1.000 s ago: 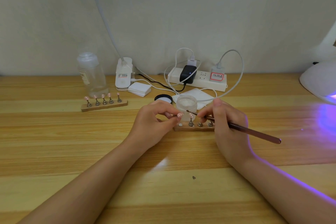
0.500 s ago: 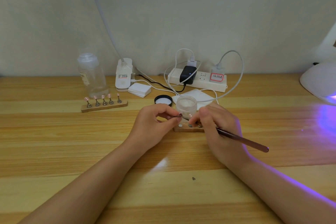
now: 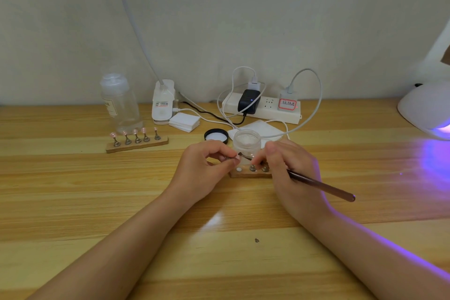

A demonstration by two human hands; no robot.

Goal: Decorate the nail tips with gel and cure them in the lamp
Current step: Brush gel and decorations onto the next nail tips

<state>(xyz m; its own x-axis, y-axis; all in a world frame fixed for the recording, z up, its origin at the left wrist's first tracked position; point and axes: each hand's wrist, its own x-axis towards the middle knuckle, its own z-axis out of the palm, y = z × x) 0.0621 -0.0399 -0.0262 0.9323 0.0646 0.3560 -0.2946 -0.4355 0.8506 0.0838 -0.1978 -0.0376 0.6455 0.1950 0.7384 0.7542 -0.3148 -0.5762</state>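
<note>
Left hand (image 3: 202, 173): grip pinched on small pink nail tip on metal stem (image 3: 235, 157), lifted just above near wooden holder strip (image 3: 246, 173). Right hand (image 3: 289, 173): grip closed round thin brown brush (image 3: 321, 186), bristle end at tip.

Progress, judged: decorating under way. Second wooden strip with pink tips (image 3: 136, 140) at far left looks finished. White curing lamp (image 3: 425, 112) at right edge glows violet; contents not visible.

Pale wooden worktop (image 3: 73, 202); plain white wall (image 3: 292, 19) behind.

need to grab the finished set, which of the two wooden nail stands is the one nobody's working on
The wooden stand at far left, before the clear bottle: it stands apart from both hands, while the other stand lies between them.
</note>
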